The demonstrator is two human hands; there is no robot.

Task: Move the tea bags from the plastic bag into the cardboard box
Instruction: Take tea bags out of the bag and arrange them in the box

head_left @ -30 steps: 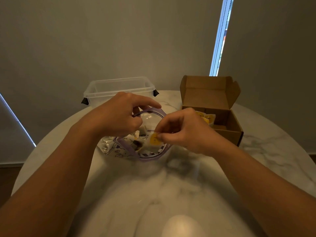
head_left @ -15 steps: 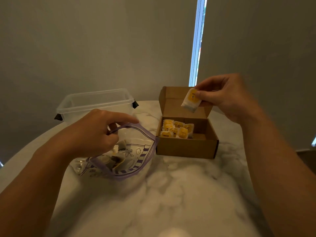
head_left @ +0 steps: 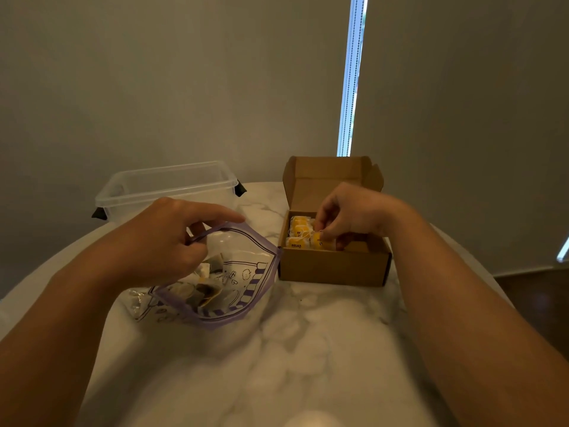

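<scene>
My right hand [head_left: 348, 217] was down inside the cardboard box [head_left: 334, 266], fingers pinched on a yellow tea bag [head_left: 320, 240] beside those already packed; my left hand [head_left: 172, 238] gripped the plastic bag [head_left: 243, 272] rim just left of the box, more tea bags inside; next, I judged: release, reach back.

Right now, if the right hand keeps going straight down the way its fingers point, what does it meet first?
The right hand points down into the cardboard box. It would likely meet the yellow-tagged tea bags packed there first, then the box floor; depth is unclear.
</scene>
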